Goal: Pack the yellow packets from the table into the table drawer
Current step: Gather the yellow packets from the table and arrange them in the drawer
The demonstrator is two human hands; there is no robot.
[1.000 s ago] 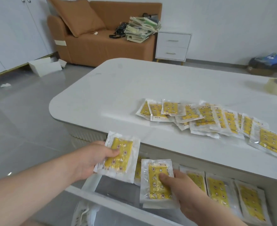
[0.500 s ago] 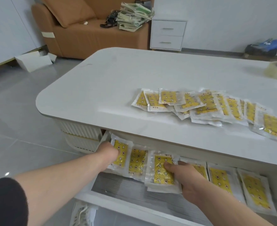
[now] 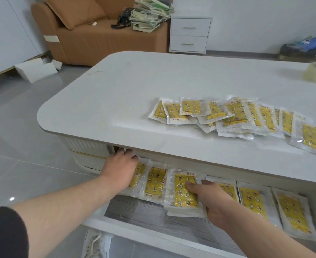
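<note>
Several packets [image 3: 252, 203] already lie in the open drawer [image 3: 144, 215]. The right hand [image 3: 209, 198] pinches one there; the left hand [image 3: 121, 168] rests on the leftmost, grip unclear. A big pile [image 3: 233, 116] waits near the worktop's [image 3: 116, 101] right edge.

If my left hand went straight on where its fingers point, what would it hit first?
Likely nothing at once: the left hand, on the end packet, points into the dark gap under the table top. How deep the drawer runs is hidden.
</note>
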